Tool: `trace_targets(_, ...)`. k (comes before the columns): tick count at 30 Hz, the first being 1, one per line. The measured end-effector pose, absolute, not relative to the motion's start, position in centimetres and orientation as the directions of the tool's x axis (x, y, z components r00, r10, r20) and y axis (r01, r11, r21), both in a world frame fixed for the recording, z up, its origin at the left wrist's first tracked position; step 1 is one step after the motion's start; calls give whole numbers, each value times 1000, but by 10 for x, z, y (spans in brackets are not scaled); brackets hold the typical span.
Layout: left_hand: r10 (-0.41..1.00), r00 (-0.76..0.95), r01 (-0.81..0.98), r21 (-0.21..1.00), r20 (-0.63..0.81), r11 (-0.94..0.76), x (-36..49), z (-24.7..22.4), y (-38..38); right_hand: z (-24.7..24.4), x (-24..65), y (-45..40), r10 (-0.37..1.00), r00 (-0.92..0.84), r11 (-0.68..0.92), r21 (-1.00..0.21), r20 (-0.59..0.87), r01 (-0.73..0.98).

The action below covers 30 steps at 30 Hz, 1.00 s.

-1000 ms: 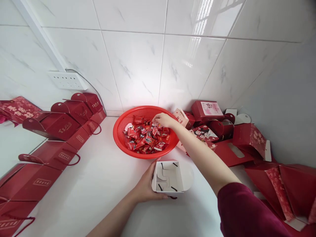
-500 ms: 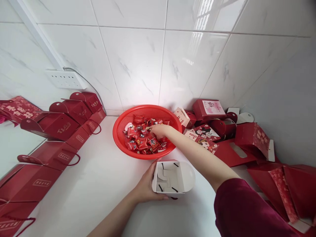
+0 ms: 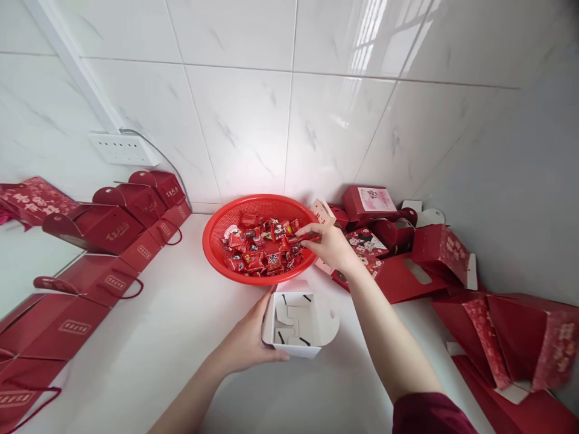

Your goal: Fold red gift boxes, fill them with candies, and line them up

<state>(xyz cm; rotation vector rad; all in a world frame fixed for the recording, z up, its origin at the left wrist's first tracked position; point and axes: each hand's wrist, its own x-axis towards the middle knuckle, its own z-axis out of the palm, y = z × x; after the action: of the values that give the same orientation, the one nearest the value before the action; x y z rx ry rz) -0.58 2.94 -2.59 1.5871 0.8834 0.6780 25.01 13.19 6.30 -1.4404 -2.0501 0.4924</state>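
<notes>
My left hand (image 3: 248, 337) is wrapped round the left side of an open white box (image 3: 296, 325), whose inside shows bare white flaps and short black cord ends. Behind the box stands a red plastic basket (image 3: 212, 256) holding many red wrapped candies (image 3: 256, 261). Over the basket's right edge, my right hand (image 3: 328, 244) pinches a small red wrapped candy (image 3: 298, 239) between thumb and fingers.
Dark red gift boxes (image 3: 90, 280) stand in a row along the left. More red boxes and bags (image 3: 407, 274) are heaped at the right. A white power strip (image 3: 123, 149) is on the tiled wall behind.
My right hand has come up out of the candies and moved right, now with a red candy in its fingers. The box and my left hand sit slightly further left in view.
</notes>
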Motion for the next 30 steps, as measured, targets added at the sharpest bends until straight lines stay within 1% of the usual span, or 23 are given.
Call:
trace_targets(1,851,521,291,950,-59,-113,-13,-14,26,65,255,117,931,-200,361,-691,306,626)
trace_targets(2,869,488,401,906,-85,-136,-21,0,23,67,259,103,924,-150,375,-759,351,533)
trace_targets(3,883,457,495,855,-108,-152,-29,15,19,69,261,89,917,-97,388,-802,388,455)
trace_targets(4,897,425,572,804,-123,-160,-35,30,16,71,261,77,905,-47,406,-822,424,401)
trace_targets(6,916,379,671,722,-134,-172,-42,60,12,77,258,55,853,31,466,-787,521,404)
trace_targets(7,927,354,687,707,-125,-167,-42,74,11,80,254,45,804,50,516,-736,593,438)
trace_targets(8,936,332,678,719,-115,-153,-40,85,11,83,249,37,735,47,576,-660,676,482)
trace_targets(9,941,323,639,757,-101,-138,-35,95,12,85,244,29,652,19,638,-562,758,527)
trace_targets(11,936,347,473,873,-57,-122,-19,107,17,88,231,16,481,-112,734,-330,869,594)
trace_targets(13,916,402,259,957,14,-129,0,112,24,89,220,7,349,-283,782,-111,893,613)
trace_targets(14,908,416,172,976,48,-130,10,113,27,89,215,4,306,-354,790,-29,884,612)
trace_targets(16,912,402,66,991,81,-117,24,111,34,87,209,2,261,-450,788,80,854,610)
trace_targets(18,927,369,32,996,62,-79,31,108,39,85,205,3,263,-493,779,120,829,616)
trace_targets(20,931,364,32,998,34,-49,32,103,44,83,205,6,320,-516,778,90,795,622)
trace_targets(22,921,388,46,998,25,-46,29,99,49,83,207,9,387,-510,805,-12,768,593)
trace_targets(24,909,416,72,996,14,-48,25,96,52,83,210,11,449,-458,836,-179,767,519)
trace_targets(26,897,441,122,991,-7,-53,22,96,55,82,213,13,530,-323,816,-368,784,446)
trace_targets(28,882,471,187,979,-24,-74,20,97,57,80,216,16,662,-148,718,-566,735,405)
trace_targets(29,872,489,223,970,-29,-93,19,97,57,79,218,17,733,-87,651,-659,675,377)
trace_targets(30,862,506,259,959,-32,-116,20,98,57,78,219,19,798,-61,580,-739,599,342)
